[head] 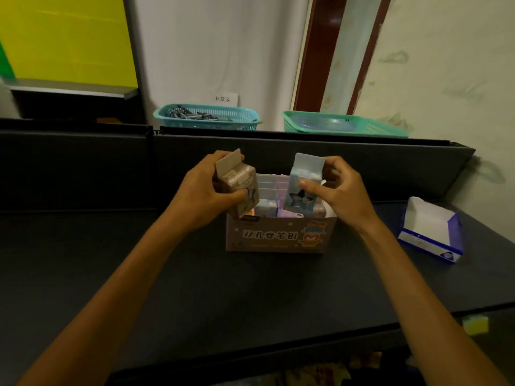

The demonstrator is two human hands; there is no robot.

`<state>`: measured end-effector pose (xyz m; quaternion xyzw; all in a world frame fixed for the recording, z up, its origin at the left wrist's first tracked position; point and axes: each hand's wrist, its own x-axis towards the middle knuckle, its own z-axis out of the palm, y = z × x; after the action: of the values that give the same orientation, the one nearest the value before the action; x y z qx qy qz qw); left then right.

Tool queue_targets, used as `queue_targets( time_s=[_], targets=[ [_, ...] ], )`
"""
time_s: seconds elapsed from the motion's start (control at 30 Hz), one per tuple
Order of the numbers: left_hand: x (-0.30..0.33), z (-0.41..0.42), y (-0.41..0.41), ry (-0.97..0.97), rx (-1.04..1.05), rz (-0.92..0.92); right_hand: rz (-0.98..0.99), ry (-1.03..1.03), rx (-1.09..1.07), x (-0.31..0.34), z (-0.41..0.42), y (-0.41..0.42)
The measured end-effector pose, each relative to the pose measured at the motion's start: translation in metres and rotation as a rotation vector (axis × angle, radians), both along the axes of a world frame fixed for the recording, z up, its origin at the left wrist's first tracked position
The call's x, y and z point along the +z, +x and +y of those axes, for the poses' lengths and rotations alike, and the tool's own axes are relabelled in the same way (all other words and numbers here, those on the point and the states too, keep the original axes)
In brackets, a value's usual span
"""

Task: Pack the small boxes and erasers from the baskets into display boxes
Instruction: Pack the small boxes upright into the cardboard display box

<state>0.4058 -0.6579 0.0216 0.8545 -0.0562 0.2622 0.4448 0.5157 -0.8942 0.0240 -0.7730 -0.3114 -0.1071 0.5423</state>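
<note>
Right now my left hand (pixel 207 188) grips a small brown box (pixel 240 188), thumb curled across its front and fingers behind, holding it tilted over the left end of the display box (pixel 274 236); my right hand (pixel 338 192) pinches a small pale blue box (pixel 303 183) between thumb and fingers, its lower end already down among the boxes packed inside the display box, which stands on the dark table (pixel 139 274) between my forearms. Both small boxes look like thin printed card with a hang tab on top; I judge them light and stiff enough to hold shape, yet easy to crush at the window cut-out, so I would hold them by the side walls and not by the tab or the front panel; the card looks smooth, so a firm pinch seems wise. Rows inside look nearly full; the blue one may need easing straight down so it does not snag its neighbours. Two green baskets (pixel 207 118) sit well behind on the ledge; an empty white and blue display tray (pixel 430 232) lies to the right.
</note>
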Motion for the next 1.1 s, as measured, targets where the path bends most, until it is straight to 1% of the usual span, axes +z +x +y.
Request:
queue_targets(
  time_s=[0.13,0.23,0.47,0.7,0.9,1.0,1.1],
  targets=[
    [0.005,-0.001,0.004,0.038,0.055,-0.025,-0.018,-0.032,0.089,0.000,0.012,0.016],
    [0.010,0.003,0.005,0.055,0.077,-0.046,-0.027,-0.104,0.121,-0.001,0.023,0.022],
    [0.014,0.016,0.011,0.018,0.040,-0.060,-0.073,-0.323,0.140,-0.003,0.034,0.028],
    [0.012,0.022,0.013,-0.002,0.003,-0.058,-0.080,-0.440,0.144,0.003,0.035,0.023],
    [0.012,0.024,0.012,-0.006,-0.007,-0.060,-0.098,-0.604,0.150,0.017,0.044,0.022],
    [0.014,0.026,0.010,-0.020,-0.012,-0.071,-0.083,-0.700,0.159,0.011,0.051,0.021],
    [0.012,0.026,0.011,-0.018,-0.013,-0.064,-0.113,-0.779,0.137,-0.001,0.056,0.022]
  ],
)
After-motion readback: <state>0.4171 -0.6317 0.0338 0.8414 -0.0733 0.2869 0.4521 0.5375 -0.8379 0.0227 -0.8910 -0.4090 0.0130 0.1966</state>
